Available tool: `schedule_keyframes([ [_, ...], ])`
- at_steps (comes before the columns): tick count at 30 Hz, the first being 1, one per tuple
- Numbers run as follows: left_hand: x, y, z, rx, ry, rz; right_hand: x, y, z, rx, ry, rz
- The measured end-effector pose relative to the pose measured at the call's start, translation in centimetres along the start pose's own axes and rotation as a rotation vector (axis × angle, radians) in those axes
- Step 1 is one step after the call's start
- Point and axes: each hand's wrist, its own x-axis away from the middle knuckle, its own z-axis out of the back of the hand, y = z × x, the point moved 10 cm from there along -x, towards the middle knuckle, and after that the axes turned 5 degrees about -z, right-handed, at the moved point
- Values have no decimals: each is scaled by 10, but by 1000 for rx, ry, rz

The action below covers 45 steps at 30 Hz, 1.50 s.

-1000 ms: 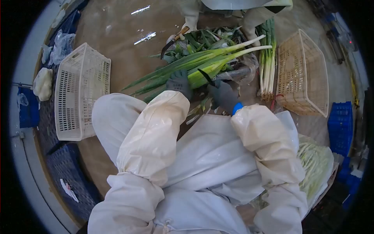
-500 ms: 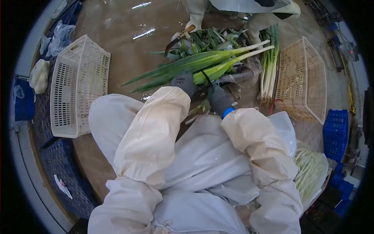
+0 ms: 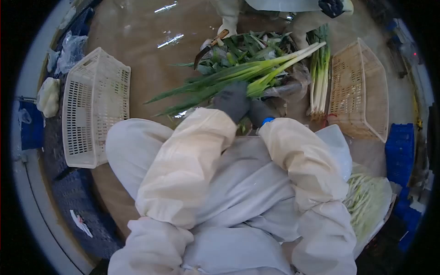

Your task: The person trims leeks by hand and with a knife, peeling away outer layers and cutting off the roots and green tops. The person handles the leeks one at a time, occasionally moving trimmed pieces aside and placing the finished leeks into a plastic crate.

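Observation:
Two long leeks with white stems and green leaves slant across a heap of leaves in front of me. My left hand, in a dark grey glove, is closed around the lower green part of them, slightly blurred. Against it, on the right, is my right hand, also gloved, with a blue band at its wrist. Its fingers are hidden behind the left hand, so I cannot see what they hold. A knife with a wooden handle rests on the heap's far left side.
Trimmed leaves and clear plastic lie ahead on the wet floor. A bundle of leeks stands beside the right crate. Another crate is at left. Pale stalks lie at lower right. Another person's dark glove shows at the top.
My left hand has moved right, up against the right hand. The leek stems have drawn together. A thin dark strip that stuck up from my right hand is out of sight.

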Motion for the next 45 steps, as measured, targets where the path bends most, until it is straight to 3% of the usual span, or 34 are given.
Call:
schedule_keyframes([
  [2,-12,-8,20,-11,18,54,1,10,-8,-208,-85,-161],
  [5,-33,-53,22,-48,142,129,15,-13,39,-58,185,-108],
  [7,-31,-68,31,-81,137,119,18,-15,31,-142,45,-94],
  [8,-26,-62,35,-116,195,63,21,-15,26,-181,-28,-90],
  [11,-26,-59,12,-148,215,-94,30,-17,33,-225,67,-122],
  [14,-26,-82,-8,-48,57,61,30,6,33,-450,167,-306],
  [15,-22,-80,-2,-115,123,47,30,9,33,-503,188,-333],
  [17,-14,-72,8,-253,256,13,28,7,36,-539,189,-294],
  [20,-15,-67,9,-422,241,-6,21,2,35,-575,164,-257],
  [23,-20,-75,6,-370,249,19,19,-2,40,-567,150,-294],
  [26,-37,-83,-4,-405,29,73,20,-6,44,-664,68,-376],
  [28,-39,-75,0,-485,136,-40,14,-8,44,-685,102,-268],
  [32,-33,-78,-10,-353,198,-39,14,-17,51,-631,148,-189],
  [38,-23,-89,-20,-123,73,72,5,-25,53,-444,233,-102],
  [41,-20,-90,-20,-192,28,89,9,-43,58,-191,241,-112],
  [45,-18,-93,-24,-167,-44,81,7,-45,52,-231,150,-174],
])
